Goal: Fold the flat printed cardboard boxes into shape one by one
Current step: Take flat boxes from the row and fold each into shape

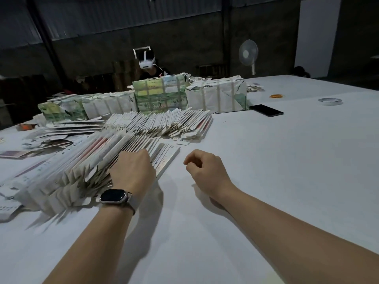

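Mostly, the left hand [132, 171] hides its own fingers; they dip into the near row of flat printed boxes [98, 162], so I cannot tell what they grip. That row leans like fallen books on the white table [266, 160], left of the middle. A watch [113, 196] sits on the left wrist. To the right, the right hand [207, 171] hovers with fingers curled in, holding nothing. Wrapped bundles [217, 95] sit far back, printing too blurry to read.
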`<state>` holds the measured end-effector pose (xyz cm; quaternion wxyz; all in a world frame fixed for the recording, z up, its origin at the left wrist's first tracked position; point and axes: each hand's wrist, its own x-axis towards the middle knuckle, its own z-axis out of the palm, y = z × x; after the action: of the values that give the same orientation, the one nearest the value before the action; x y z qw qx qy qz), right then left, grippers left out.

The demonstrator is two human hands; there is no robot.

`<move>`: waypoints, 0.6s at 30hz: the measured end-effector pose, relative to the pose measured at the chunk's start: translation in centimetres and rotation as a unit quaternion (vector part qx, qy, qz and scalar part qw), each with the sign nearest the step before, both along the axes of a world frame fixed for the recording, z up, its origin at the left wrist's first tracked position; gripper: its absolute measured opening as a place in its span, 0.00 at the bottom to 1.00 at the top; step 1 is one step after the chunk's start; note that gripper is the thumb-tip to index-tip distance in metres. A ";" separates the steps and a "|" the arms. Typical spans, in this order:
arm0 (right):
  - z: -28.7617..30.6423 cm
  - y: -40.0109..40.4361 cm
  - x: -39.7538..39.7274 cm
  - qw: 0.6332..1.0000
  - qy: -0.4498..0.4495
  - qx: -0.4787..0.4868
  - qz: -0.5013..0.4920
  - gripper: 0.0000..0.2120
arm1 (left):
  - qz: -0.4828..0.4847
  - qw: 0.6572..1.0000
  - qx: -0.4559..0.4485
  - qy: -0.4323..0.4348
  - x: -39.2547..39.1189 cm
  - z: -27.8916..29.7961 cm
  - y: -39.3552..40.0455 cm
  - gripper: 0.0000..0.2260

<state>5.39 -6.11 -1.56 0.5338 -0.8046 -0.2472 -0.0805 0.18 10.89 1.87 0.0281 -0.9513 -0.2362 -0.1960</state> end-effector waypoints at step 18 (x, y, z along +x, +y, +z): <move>0.0 0.1 0.0 1.000 -0.009 0.013 0.003 0.10 | -0.134 0.987 0.055 -0.063 0.4 -1.8 -1.5 0.17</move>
<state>5.42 -5.96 -1.55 0.5423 -0.7962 -0.2529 -0.0891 0.57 9.37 0.11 0.0387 -0.9570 -0.0966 -0.2706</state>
